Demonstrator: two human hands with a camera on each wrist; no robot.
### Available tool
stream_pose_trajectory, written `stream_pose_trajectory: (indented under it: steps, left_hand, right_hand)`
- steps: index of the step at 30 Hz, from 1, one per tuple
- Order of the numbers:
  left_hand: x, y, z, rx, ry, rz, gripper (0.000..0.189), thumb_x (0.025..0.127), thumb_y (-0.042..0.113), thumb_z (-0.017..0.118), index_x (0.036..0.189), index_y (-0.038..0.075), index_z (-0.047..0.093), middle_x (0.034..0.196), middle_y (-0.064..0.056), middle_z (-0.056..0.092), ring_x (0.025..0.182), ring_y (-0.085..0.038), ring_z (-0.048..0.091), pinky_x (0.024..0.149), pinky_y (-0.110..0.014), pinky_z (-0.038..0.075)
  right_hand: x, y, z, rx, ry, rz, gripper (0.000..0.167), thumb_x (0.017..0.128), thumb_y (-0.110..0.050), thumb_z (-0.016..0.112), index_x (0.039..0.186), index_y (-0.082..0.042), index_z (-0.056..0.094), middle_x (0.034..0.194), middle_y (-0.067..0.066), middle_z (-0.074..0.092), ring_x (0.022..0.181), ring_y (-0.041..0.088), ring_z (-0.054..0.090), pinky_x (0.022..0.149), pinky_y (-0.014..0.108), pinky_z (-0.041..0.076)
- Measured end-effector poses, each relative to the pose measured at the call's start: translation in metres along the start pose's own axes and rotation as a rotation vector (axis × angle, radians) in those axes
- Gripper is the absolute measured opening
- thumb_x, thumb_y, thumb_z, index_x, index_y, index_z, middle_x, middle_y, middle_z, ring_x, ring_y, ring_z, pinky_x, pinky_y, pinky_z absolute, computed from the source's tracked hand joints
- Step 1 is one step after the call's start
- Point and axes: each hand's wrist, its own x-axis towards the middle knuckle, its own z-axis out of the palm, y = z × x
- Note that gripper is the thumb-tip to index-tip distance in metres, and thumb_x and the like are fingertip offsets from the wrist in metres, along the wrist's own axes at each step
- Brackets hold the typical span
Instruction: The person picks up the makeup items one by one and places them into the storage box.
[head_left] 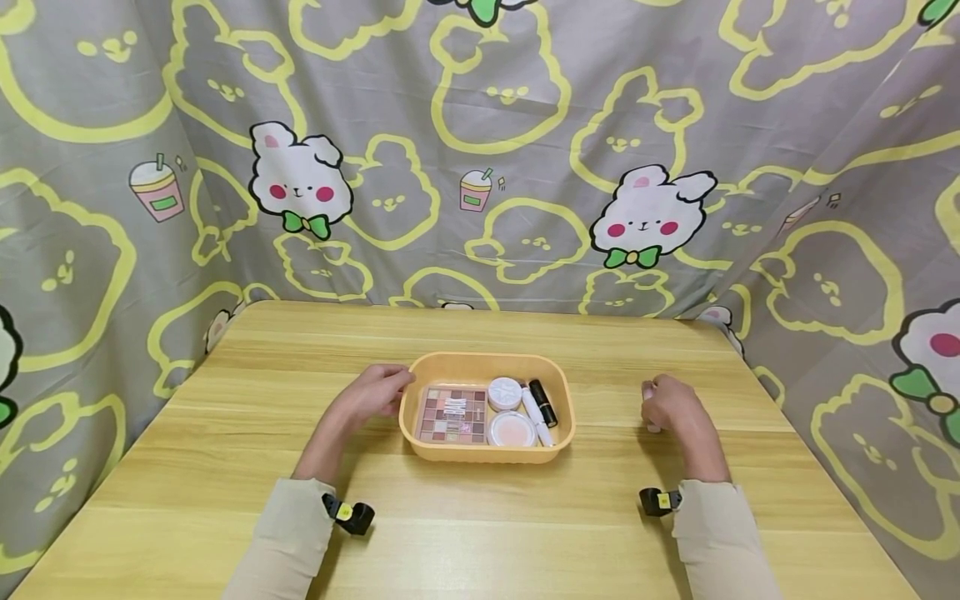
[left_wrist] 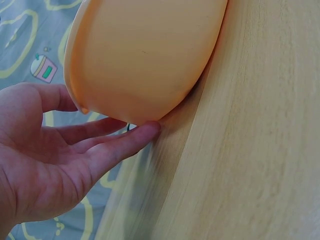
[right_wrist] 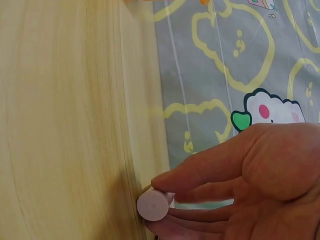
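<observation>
A yellow-orange plastic basket (head_left: 487, 454) stands on the table with cosmetics in it. Inside are an eyeshadow palette (head_left: 442, 429), a round white-lidded container (head_left: 505, 393), a round compact (head_left: 512, 430), a white tube (head_left: 534, 410) and a black tube (head_left: 543, 403). My left hand (head_left: 375, 390) touches the basket's left end from outside, fingers fairly straight; in the left wrist view the thumb (left_wrist: 125, 145) lies by its lower wall. To the basket's right, my right hand (head_left: 675, 407) pinches a pale pink cylindrical tube (right_wrist: 153, 205) at the tabletop.
The wooden table (head_left: 480, 533) runs back to a grey curtain (head_left: 517, 167) printed with yellow outlines and white rabbits. The curtain also hangs along both sides. A small black camera sits on each wrist, the left one (head_left: 352, 517) and the right one (head_left: 656, 502).
</observation>
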Motion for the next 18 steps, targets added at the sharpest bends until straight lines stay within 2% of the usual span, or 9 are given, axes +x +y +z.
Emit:
stream_pose_trajectory:
  steps: [2, 6, 9, 15, 18]
  left_hand:
    - [-0.0002, 0.0001, -0.0003, 0.0, -0.002, -0.001, 0.051, 0.106, 0.023, 0.043, 0.147, -0.008, 0.044, 0.13, -0.024, 0.061, 0.11, -0.022, 0.065, 0.085, -0.031, 0.058]
    - [-0.0007, 0.0006, -0.0005, -0.001, -0.001, 0.002, 0.052, 0.106, 0.023, 0.043, 0.147, -0.008, 0.043, 0.128, -0.024, 0.062, 0.107, -0.02, 0.065, 0.081, -0.029, 0.058]
    - [-0.0011, 0.0009, -0.0003, 0.0, 0.001, 0.001, 0.052, 0.106, 0.023, 0.043, 0.148, -0.008, 0.043, 0.128, -0.024, 0.063, 0.107, -0.02, 0.065, 0.082, -0.029, 0.058]
    - [-0.0014, 0.0005, 0.0002, -0.004, -0.002, -0.002, 0.052, 0.106, 0.023, 0.043, 0.148, -0.008, 0.042, 0.132, -0.025, 0.061, 0.115, -0.024, 0.064, 0.091, -0.036, 0.058]
    - [-0.001, 0.0006, 0.0001, 0.0, -0.002, -0.001, 0.052, 0.106, 0.023, 0.043, 0.148, -0.008, 0.043, 0.133, -0.025, 0.06, 0.116, -0.025, 0.063, 0.092, -0.037, 0.058]
  right_hand:
    - [0.001, -0.0001, -0.0002, -0.004, -0.007, -0.007, 0.062, 0.091, -0.006, 0.046, 0.146, 0.019, 0.033, 0.141, 0.04, 0.046, 0.115, 0.049, 0.051, 0.102, 0.057, 0.045]
    - [0.0012, -0.0001, -0.0002, -0.003, -0.012, -0.017, 0.072, 0.081, -0.002, 0.051, 0.147, 0.017, 0.032, 0.145, 0.04, 0.043, 0.108, 0.044, 0.051, 0.1, 0.055, 0.045]
    - [0.0003, -0.0003, -0.0001, -0.001, -0.01, -0.022, 0.068, 0.084, -0.003, 0.05, 0.146, 0.017, 0.034, 0.141, 0.04, 0.047, 0.105, 0.044, 0.053, 0.099, 0.056, 0.046]
    - [-0.0017, -0.0008, 0.0, 0.056, -0.036, 0.0, 0.063, 0.09, -0.003, 0.048, 0.148, 0.015, 0.032, 0.135, 0.038, 0.052, 0.097, 0.04, 0.056, 0.084, 0.047, 0.045]
    - [-0.0018, -0.0008, -0.0001, 0.078, -0.043, 0.007, 0.059, 0.094, -0.005, 0.046, 0.148, 0.014, 0.031, 0.112, 0.03, 0.067, 0.086, 0.034, 0.061, 0.084, 0.047, 0.045]
